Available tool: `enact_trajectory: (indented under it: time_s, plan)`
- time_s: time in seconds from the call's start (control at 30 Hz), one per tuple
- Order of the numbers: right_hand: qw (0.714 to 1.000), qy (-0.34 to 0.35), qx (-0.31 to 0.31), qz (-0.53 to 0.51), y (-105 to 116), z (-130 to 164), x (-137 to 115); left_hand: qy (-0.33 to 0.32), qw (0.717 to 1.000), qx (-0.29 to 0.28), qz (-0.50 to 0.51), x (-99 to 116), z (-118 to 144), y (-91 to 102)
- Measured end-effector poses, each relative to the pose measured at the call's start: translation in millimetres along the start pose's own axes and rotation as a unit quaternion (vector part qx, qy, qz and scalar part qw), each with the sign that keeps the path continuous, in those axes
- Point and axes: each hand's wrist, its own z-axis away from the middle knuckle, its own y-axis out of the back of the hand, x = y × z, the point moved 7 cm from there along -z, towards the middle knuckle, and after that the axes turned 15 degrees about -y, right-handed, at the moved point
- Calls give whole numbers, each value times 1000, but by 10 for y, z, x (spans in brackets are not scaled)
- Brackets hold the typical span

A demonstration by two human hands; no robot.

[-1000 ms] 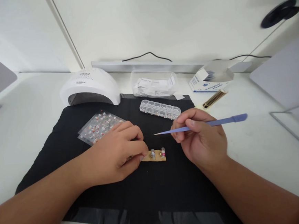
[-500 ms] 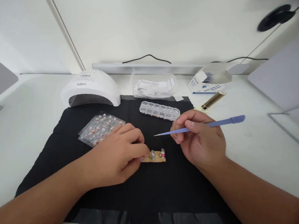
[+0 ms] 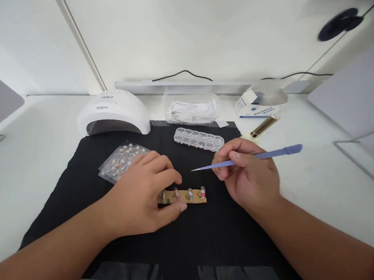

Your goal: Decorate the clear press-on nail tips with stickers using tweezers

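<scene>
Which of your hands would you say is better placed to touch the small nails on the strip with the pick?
Right: the right hand holds the blue pick, tip toward the strip; the left hand steadies it.

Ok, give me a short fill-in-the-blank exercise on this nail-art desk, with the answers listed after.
1. The right hand holds a thin tool coloured ____.
2. The left hand rests on a cardboard strip lying on a mat coloured ____.
3. The white lamp stands at the mat's far ____ corner.

Missing words: purple; black; left
</scene>
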Motion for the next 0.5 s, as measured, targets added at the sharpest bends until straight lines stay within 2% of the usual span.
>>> enact_trajectory:
  time_s: [0.1,0.23,0.5]
  plan:
    - [1000,-5,5,-6,4,-4,8,16,999,-32,-36,-13,-3,-69]
    - [1000,-5,7,-9,1,-11,13,29,997,-29,-64,-22,-6,-71]
    - [1000,-4,9,-3,3,-7,16,7,999,-51,-11,-6,-5,-109]
